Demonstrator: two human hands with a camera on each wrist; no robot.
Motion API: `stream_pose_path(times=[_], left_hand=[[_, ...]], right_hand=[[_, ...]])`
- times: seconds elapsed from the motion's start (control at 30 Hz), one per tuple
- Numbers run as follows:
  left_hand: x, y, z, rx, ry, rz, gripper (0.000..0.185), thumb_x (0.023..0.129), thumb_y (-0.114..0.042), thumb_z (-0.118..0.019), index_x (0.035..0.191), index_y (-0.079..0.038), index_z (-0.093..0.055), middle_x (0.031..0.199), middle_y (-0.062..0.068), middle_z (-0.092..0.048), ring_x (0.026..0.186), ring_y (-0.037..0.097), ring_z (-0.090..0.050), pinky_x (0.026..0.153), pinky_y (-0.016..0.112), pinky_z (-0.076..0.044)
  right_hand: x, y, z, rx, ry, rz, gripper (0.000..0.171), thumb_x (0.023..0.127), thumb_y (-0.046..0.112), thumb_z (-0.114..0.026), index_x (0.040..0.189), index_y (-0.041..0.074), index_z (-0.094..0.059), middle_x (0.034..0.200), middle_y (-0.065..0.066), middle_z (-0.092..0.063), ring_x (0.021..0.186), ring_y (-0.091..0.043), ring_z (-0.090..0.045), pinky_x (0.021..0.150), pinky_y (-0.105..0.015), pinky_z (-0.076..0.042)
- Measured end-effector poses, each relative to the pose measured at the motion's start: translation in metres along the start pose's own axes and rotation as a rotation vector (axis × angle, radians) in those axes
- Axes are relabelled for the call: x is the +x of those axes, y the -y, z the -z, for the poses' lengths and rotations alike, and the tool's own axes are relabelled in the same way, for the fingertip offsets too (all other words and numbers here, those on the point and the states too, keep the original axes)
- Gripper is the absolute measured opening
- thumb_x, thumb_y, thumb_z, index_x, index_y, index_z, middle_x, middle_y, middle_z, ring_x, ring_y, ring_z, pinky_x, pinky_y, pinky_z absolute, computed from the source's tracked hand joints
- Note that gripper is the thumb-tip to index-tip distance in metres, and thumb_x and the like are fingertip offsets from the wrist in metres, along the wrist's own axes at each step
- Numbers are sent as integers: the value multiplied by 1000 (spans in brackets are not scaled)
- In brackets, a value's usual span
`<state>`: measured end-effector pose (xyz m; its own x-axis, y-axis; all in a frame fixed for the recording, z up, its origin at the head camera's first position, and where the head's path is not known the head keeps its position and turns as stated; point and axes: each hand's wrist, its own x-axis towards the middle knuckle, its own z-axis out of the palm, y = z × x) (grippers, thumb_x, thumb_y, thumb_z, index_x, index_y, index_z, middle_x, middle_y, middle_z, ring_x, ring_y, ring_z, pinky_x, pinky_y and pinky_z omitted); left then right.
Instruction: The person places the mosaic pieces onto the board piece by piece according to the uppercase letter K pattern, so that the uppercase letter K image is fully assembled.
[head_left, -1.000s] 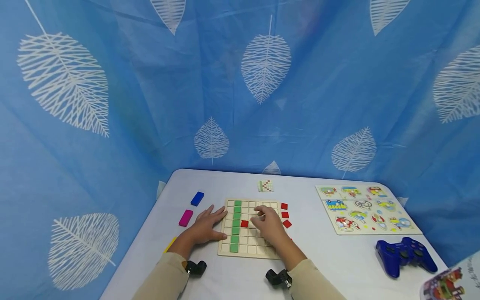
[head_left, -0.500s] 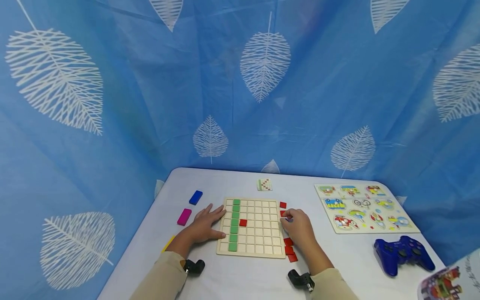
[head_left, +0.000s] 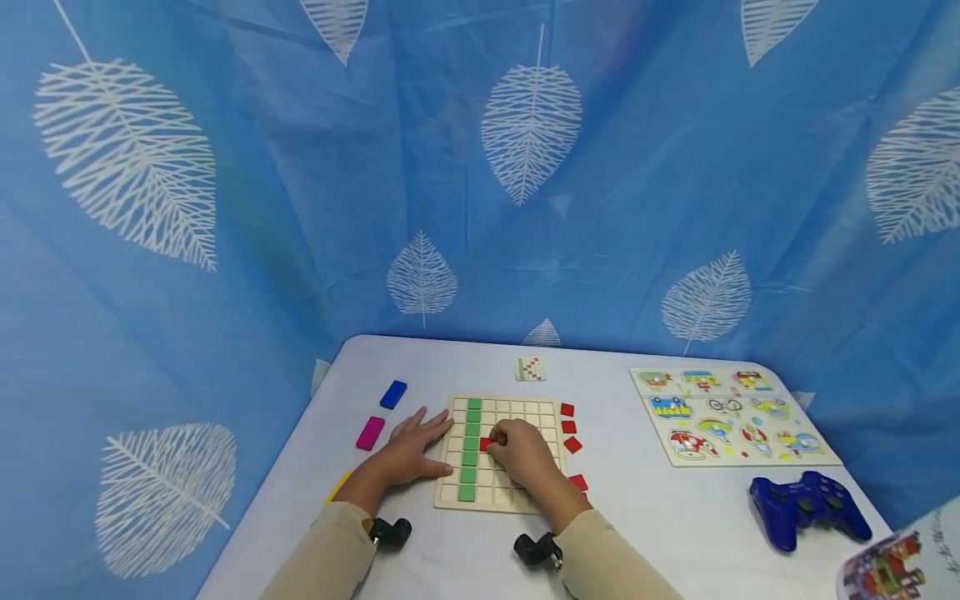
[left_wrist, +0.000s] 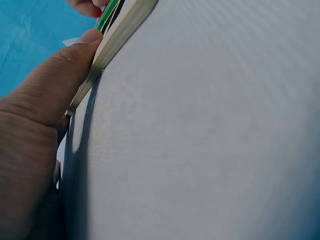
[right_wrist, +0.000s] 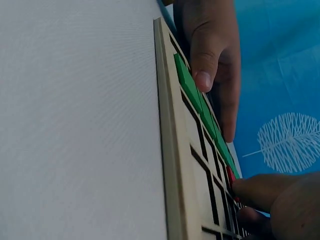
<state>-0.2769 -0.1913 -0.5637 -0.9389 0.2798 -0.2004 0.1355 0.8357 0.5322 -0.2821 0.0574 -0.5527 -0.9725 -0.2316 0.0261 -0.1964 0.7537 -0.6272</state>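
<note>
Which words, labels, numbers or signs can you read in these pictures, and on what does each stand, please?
None can be read as text.
Printed sheet at the lower right corner: bears marks beside a colourful picture, too small and blurred to read.
Picture puzzle board: shows cartoon vehicles only, no lettering legible.
Small pattern card: shows a grid of red and green squares, no words.
Blue game controller: any markings are too small to tell.

Grid board [head_left: 501, 454] centre of table [head_left: 675, 533]; loose tiles [head_left: 570, 427] on its right, picture puzzle [head_left: 731, 417] further right, game controller [head_left: 806, 508] in front of that.
</note>
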Motion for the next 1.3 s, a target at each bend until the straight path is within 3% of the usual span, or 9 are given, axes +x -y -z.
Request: stream_pose_path(times=[0.17, 0.37, 0.47, 0.6, 0.77, 1.0, 1.2, 1.3], left_hand=[[1, -2, -2, -16, -8, 2, 96, 80, -62, -83, 162, -40, -38, 174, -13, -23, 163, 37, -4, 119, 78, -21], [5, -4, -4, -2, -21, 1, 96, 80, -62, -83, 162, -41, -37, 174, -14, -24, 164, 36, -5, 118, 78, -22], [5, -5, -3, -4, -22, -2, 96, 80, -62, -83, 162, -40, -38, 174, -14, -24, 164, 36, -4, 119, 78, -21], [4, -4, -1, -5, -25, 1, 95, 80, -61, -83, 162, -40, -39, 174, -14, -24, 164, 36, -3, 120, 77, -20], [3, -1, -2, 2, -22, 5, 95, 80, -61, -84, 162, -40, -39, 174, -14, -24, 164, 36, -4, 119, 77, -21], [4, 0, -2, -9, -26, -12, 96, 80, -62, -83, 162, -41, -38, 174, -14, -24, 163, 37, -4, 118, 78, -23], [2, -1, -2, -6, -26, 2, 96, 79, -60, -84, 161, -40, -39, 173, -14, -26, 164, 36, -5, 118, 78, -24], [2, -1, -4, -7, -27, 5, 96, 79, -61, -85, 161, -40, -39, 173, -14, -25, 164, 36, -5, 117, 78, -25]], right_hand=[[-1, -9, 5, 43, -26, -23, 8, 93, 19, -78, 100, 18, -75, 88, 4, -61, 84, -15, -56, 73, -32, -49], [-14, -43, 35, -7, -283, -164, 21, 90, 20, -77, 110, 10, -75, 100, -8, -68, 97, -29, -57, 81, -42, -47], [-23, -63, 52, -68, -346, -276, 31, 88, 20, -78, 115, 5, -71, 110, -17, -66, 101, -37, -54, 82, -47, -46], [-30, -82, 62, -65, -304, -369, 35, 90, 23, -78, 118, 3, -69, 115, -20, -64, 104, -36, -54, 84, -46, -51], [-35, -91, 65, 15, -216, -381, 30, 93, 26, -75, 113, 4, -72, 109, -16, -66, 100, -31, -56, 84, -45, -55], [-36, -92, 64, -82, -207, -338, 34, 87, 24, -83, 114, 6, -73, 111, -14, -66, 99, -30, -56, 83, -44, -54], [-29, -84, 58, 5, -245, -288, 16, 91, 13, -72, 104, 5, -73, 98, -9, -64, 88, -24, -57, 75, -37, -52], [-26, -78, 56, 30, -217, -246, 13, 94, 11, -66, 102, 4, -73, 98, -8, -64, 87, -22, -58, 78, -39, -53]])
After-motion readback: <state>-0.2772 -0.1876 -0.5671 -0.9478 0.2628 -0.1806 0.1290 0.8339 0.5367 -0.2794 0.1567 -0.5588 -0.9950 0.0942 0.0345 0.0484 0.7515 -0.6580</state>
